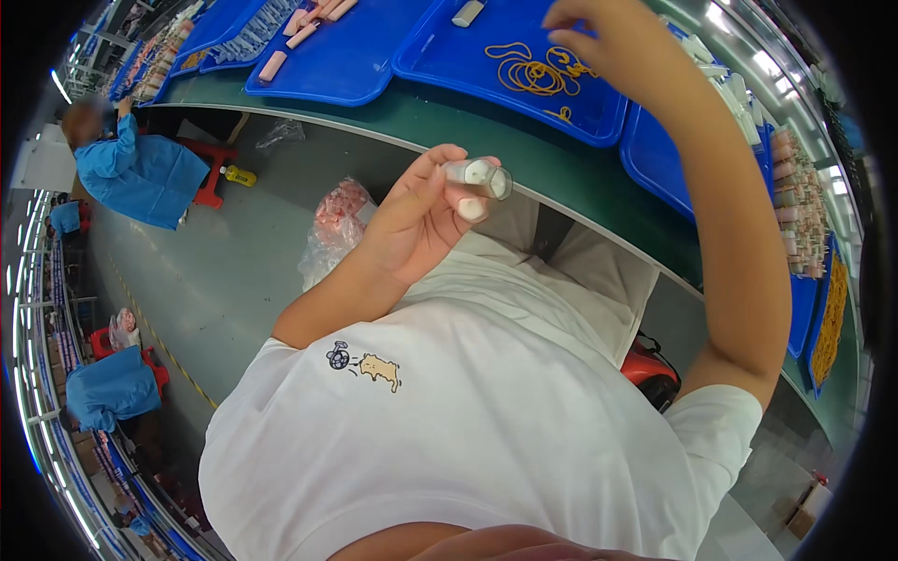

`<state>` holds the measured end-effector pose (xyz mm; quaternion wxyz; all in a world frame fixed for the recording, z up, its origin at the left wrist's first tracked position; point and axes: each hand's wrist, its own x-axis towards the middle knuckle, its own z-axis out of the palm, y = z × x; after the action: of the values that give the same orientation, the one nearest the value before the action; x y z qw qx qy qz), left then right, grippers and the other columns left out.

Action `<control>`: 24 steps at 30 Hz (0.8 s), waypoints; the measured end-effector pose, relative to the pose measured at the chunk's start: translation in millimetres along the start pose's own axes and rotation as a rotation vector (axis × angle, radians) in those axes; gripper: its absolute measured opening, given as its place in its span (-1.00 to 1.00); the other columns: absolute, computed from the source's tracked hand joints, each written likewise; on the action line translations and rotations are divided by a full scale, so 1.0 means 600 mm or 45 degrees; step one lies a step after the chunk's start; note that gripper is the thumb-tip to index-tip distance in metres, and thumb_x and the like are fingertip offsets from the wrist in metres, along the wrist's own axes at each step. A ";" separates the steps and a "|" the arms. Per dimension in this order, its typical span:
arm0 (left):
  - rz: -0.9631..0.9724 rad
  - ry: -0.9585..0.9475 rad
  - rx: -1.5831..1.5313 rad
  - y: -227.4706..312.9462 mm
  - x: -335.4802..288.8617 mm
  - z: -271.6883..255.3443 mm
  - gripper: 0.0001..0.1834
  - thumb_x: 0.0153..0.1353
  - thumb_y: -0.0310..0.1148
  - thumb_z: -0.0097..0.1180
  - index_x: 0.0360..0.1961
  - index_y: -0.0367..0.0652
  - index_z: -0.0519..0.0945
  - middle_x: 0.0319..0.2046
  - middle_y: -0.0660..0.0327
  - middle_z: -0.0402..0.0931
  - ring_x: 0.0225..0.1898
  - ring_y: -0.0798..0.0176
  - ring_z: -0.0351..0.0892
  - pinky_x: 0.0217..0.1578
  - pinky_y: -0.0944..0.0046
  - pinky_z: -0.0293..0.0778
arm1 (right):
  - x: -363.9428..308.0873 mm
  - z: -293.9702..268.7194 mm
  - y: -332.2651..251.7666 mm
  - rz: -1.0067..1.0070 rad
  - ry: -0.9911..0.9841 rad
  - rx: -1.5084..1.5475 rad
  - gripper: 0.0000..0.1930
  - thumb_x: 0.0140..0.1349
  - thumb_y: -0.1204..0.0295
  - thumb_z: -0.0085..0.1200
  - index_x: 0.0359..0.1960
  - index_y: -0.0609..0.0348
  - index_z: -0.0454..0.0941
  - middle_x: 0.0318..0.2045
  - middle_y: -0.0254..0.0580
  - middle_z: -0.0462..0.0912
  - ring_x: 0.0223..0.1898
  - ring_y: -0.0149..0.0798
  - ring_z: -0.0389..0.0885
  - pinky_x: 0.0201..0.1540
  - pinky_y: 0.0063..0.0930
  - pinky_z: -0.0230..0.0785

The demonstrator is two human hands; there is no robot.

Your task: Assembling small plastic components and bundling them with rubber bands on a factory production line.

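Note:
My left hand (407, 220) is raised in front of my body, its fingers closed around a small clear plastic tube (502, 183). White shows inside the tube. Just below it, a small piece with a round white end (471, 209) rests against the fingers of the same hand. My right hand (591, 26) reaches over a blue tray (440, 61), bent fingers apart and nothing visible in them. Under and beside that hand lie loops of yellow cord (538, 70). A small whitish block (469, 12) sits farther left in the tray.
Another blue tray (341, 75) holds pink pieces. White pieces (739, 98) and rows of small parts (800, 206) stand at the right, with a yellow bundle (828, 327). A plastic bag of pink pieces (341, 215) is below the green table (374, 114). Co-workers in blue sit left.

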<state>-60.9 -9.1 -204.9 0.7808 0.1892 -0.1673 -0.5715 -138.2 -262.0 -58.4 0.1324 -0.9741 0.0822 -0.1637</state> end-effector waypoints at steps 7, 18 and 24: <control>-0.004 -0.006 -0.055 0.005 -0.018 -0.018 -0.61 0.38 -0.08 -0.03 0.10 -0.05 0.44 0.07 0.00 0.42 -0.01 0.15 0.49 -0.02 0.34 0.62 | 0.063 0.084 0.010 0.011 -0.206 -0.283 -0.85 0.01 0.38 0.25 -0.48 0.21 0.67 -0.45 0.12 0.63 -0.32 0.13 0.62 -0.25 -0.13 0.45; -0.039 0.006 -0.161 0.024 -0.016 -0.003 -0.73 0.42 -0.25 -0.05 0.06 -0.11 0.44 0.13 0.00 0.38 -0.05 0.14 0.47 -0.08 0.35 0.64 | -0.015 0.049 -0.014 0.351 0.164 1.135 -0.92 0.13 0.45 0.20 -0.43 0.17 0.59 -0.34 -0.13 0.68 -0.45 -0.23 0.59 -0.35 -0.36 0.44; 0.077 0.062 -0.151 0.035 -0.019 -0.005 -0.72 0.41 -0.24 -0.03 0.05 -0.10 0.43 0.08 0.02 0.38 -0.08 0.15 0.47 -0.09 0.37 0.65 | -0.203 0.041 -0.166 0.103 -0.205 1.675 -0.94 0.20 0.55 0.10 -0.39 0.25 0.49 0.14 0.27 0.48 -0.58 -0.50 0.56 -0.51 -0.66 0.43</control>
<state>-45.4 7.8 -198.0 0.8113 0.1514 -0.1197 -0.5519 -231.6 -137.0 -88.9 0.7112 -0.6956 -0.0086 -0.1014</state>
